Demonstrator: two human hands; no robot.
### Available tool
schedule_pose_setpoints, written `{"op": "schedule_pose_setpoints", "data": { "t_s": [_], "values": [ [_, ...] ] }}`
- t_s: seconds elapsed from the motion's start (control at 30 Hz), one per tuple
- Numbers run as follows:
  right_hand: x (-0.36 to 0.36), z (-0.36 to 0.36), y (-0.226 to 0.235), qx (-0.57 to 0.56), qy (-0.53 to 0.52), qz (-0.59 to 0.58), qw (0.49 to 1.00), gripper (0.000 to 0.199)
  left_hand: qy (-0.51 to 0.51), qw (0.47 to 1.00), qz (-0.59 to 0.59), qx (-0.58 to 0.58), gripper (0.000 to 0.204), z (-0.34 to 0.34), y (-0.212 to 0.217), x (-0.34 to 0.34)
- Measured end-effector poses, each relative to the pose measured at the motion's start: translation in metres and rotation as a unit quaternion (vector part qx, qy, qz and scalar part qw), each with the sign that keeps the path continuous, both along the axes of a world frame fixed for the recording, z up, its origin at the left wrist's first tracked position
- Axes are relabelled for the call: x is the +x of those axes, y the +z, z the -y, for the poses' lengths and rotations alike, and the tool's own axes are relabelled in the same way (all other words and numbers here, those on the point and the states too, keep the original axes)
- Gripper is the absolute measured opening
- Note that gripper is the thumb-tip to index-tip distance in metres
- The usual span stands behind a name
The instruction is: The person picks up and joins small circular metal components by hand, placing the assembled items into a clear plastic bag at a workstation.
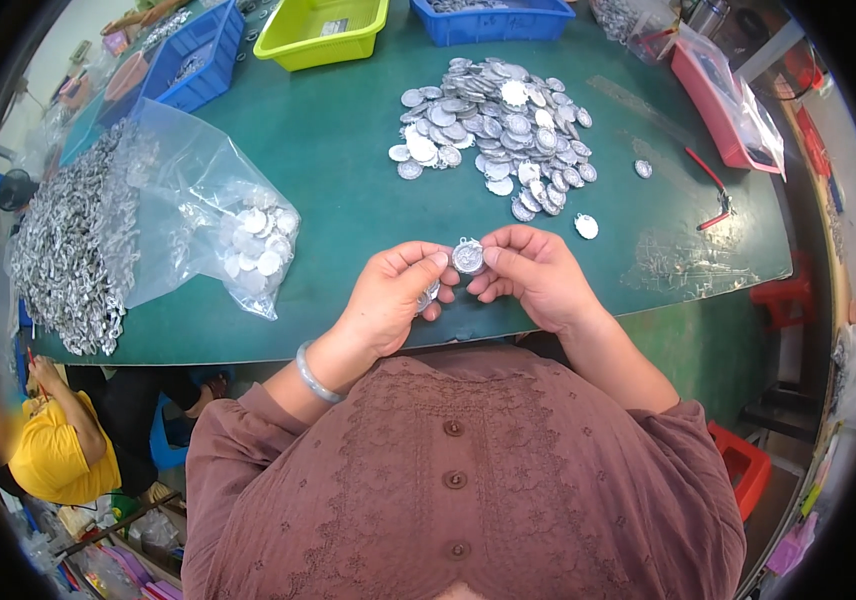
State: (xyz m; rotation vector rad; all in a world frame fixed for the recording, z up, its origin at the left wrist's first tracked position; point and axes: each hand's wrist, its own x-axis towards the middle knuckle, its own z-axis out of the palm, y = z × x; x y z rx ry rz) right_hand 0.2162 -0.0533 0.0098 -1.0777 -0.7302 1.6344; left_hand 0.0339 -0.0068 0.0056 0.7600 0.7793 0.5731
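Head view: over green table (348,200).
Disc: small silver disc (467,257), pinched between both hands above the table's near edge.
Left hand (393,295): fingertips gripping disc, more discs tucked in palm.
Right hand (533,272): fingertips gripping disc.
Beyond: disc pile (493,130), plastic bag (208,210).

Both hands raised just over the near edge of the green desk (348,150), left hand (388,295) and right hand (538,275) meeting fingertip to fingertip on one small round silver disc (468,256). More silver pieces tucked in the left palm (429,296). Straight beyond the hands, a loose heap of silver discs (493,125); a few strays (586,226) just right of it. Left of the hands, a clear plastic bag (213,215) with discs inside, and further left a mound of silver metal parts (73,250). Far beyond, a yellow-green tray (320,30) and blue bins (188,65). Right of the hands, red-handled pliers (713,190) and a pink tray (718,105). Grey bangle (316,378) on the left wrist.
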Motion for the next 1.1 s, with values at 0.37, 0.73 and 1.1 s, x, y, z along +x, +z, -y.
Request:
{"op": "schedule_pose_setpoints", "data": {
  "t_s": [0.37,0.73,1.1],
  "values": [
    [0.001,-0.004,-0.006,-0.010,-0.015,-0.013,1.000,0.017,0.012,1.000,0.006,-0.006,0.023,-0.002,-0.003,0.000],
    [-0.006,0.001,0.000,0.118,0.034,0.167,0.978,0.017,-0.010,0.998,0.037,-0.058,0.038,-0.007,-0.010,0.001],
    [0.081,0.010,-0.002,0.152,-0.158,0.611,0.761,0.016,-0.008,0.993,0.061,-0.097,0.046,-0.009,-0.002,-0.001]
  ]
}}
